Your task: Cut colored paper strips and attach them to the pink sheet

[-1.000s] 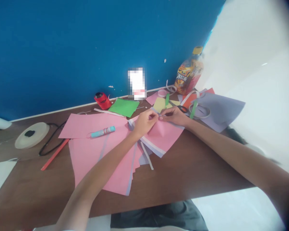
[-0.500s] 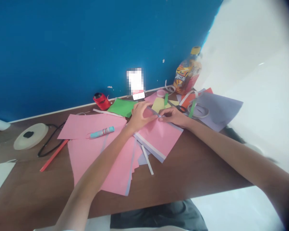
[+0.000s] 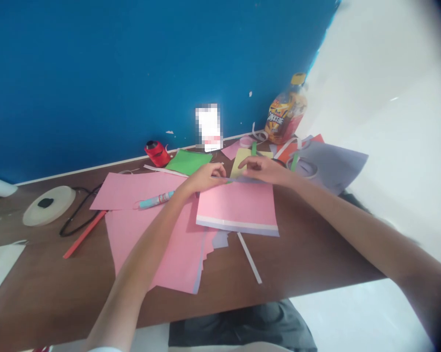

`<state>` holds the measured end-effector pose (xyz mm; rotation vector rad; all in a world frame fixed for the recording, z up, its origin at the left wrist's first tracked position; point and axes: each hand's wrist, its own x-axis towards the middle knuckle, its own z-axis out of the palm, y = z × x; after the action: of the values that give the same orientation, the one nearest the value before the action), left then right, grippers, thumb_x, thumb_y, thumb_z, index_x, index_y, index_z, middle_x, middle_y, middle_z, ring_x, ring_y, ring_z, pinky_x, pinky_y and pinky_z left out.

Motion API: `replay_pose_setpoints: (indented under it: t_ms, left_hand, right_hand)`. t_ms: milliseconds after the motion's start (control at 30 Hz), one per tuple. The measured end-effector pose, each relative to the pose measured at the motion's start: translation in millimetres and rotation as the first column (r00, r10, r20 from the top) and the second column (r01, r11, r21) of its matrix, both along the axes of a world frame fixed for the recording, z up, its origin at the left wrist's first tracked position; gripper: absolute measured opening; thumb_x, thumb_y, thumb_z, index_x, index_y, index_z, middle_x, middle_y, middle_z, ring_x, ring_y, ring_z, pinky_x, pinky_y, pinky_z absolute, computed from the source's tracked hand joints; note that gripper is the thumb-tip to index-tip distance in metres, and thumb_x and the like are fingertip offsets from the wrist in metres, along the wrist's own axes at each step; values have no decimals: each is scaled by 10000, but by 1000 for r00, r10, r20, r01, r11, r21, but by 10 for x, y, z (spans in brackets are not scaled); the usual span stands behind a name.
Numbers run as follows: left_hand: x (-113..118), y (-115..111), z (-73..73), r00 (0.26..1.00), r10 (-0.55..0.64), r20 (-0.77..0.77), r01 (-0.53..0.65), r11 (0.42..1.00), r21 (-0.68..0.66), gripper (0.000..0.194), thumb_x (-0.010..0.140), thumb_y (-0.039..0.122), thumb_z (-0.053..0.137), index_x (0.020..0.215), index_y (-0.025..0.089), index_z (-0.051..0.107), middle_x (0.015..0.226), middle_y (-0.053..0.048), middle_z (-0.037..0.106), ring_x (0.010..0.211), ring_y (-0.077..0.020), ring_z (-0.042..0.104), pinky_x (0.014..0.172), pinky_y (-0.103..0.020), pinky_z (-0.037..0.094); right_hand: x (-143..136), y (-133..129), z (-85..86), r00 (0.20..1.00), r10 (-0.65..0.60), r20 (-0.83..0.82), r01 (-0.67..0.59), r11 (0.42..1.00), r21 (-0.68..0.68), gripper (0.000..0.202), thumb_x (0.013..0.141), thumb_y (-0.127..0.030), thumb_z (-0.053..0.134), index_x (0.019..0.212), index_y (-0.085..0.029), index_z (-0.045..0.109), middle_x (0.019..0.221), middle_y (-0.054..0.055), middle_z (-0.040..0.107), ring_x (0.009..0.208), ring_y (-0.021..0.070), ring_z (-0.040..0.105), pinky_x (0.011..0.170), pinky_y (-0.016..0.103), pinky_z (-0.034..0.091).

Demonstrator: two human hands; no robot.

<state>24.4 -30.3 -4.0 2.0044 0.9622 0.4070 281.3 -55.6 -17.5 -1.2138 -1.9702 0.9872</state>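
A pink paper sheet [image 3: 237,203] with a white and lavender band along its near edge lies in front of me. My left hand [image 3: 209,177] is closed on its far left edge, thumb along the paper and fingers curled. At the far right edge, my right hand [image 3: 267,171] has bent fingers gripping the sheet from above. A narrow white strip [image 3: 250,259] pokes out from beneath the near edge. Left of it lie larger pink sheets [image 3: 156,249], with a light-blue glue stick [image 3: 156,200] on top, partly behind my left forearm.
Behind the hands are green paper [image 3: 187,162], yellow paper [image 3: 238,164] and a red thread spool [image 3: 157,154]. A drink bottle [image 3: 284,115] stands at the back right beside grey-purple paper [image 3: 338,164]. A white tape roll [image 3: 49,205] and red strip [image 3: 84,234] lie left.
The held pink sheet has turned so its banded edge now faces me almost straight on. My hands have moved apart along its far edge, and the white strip has shifted right.
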Motion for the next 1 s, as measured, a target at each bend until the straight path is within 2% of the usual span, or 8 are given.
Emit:
replay_pose_setpoints:
  t_ms: [100, 200, 300, 400, 467, 600, 800, 1000]
  left_hand:
    - [-6, 3, -7, 999, 35, 4, -35, 997, 68, 254, 781, 437, 646, 863, 197, 622, 747, -4, 658, 656, -146, 573, 628, -275, 406]
    - [38, -9, -16, 1000, -19, 25, 16, 995, 102, 228, 833, 401, 582, 916, 197, 643, 852, -22, 681, 768, -165, 609, 714, -288, 436]
    - [102, -33, -43, 997, -76, 10, 73, 984, 163, 237, 879, 365, 502, 935, 195, 658, 956, -35, 684, 867, -176, 613, 779, -296, 437]
    - [140, -65, -75, 995, -89, -41, 96, 975, 199, 260, 903, 343, 452, 947, 200, 665, 982, -30, 687, 889, -176, 610, 781, -288, 429]
    - [150, -85, -87, 996, -65, -62, 76, 979, 189, 272, 903, 355, 453, 985, 198, 660, 987, -36, 692, 876, -176, 614, 766, -282, 430]
    - [166, -115, -84, 995, -19, -102, 42, 973, 227, 314, 917, 397, 429, 1005, 193, 651, 952, -46, 699, 846, -179, 616, 744, -279, 427]
    - [205, -143, -97, 987, 5, -163, 52, 937, 345, 367, 964, 395, 323, 904, 204, 631, 877, -33, 690, 790, -176, 605, 722, -288, 406]
    - [236, -158, -115, 984, 75, -160, 33, 810, 585, 238, 923, 241, 402, 903, 169, 628, 942, -78, 673, 916, -210, 581, 797, -321, 402]
  right_hand:
    - [169, 52, 158, 944, -278, 177, 256, 957, 135, 349, 888, -515, 513, 899, -212, 686, 735, 61, 615, 670, 191, 534, 638, 341, 369]
    - [347, 57, 344, 639, -532, 555, 461, 843, 277, 250, 862, -399, 558, 936, -194, 681, 912, 155, 665, 852, 300, 587, 724, 421, 371]
    - [446, 27, 472, 448, -415, 792, 476, 861, 182, 268, 833, -314, 574, 1027, -155, 670, 1122, 221, 631, 1002, 363, 587, 763, 441, 403]
    - [473, 11, 504, 277, -382, 882, 537, 823, 187, 388, 803, -205, 563, 1173, -95, 602, 1191, 236, 605, 1067, 369, 582, 784, 418, 446]
    - [483, 19, 482, 213, -347, 914, 567, 805, 173, 465, 794, -175, 554, 1246, -66, 549, 1194, 240, 604, 1084, 373, 581, 779, 411, 465]
    - [502, 51, 420, 221, -293, 930, 547, 827, 131, 573, 755, -150, 588, 1309, -39, 492, 1189, 250, 599, 1093, 386, 574, 801, 422, 463]
    - [478, 62, 419, 310, -313, 898, 535, 838, 107, 419, 763, -135, 565, 1177, -82, 598, 1196, 236, 576, 1073, 370, 580, 803, 435, 462]
    - [470, 22, 443, 350, -340, 873, 529, 841, 116, 459, 760, -167, 575, 1214, -105, 554, 1119, 224, 599, 1025, 336, 598, 753, 382, 457]
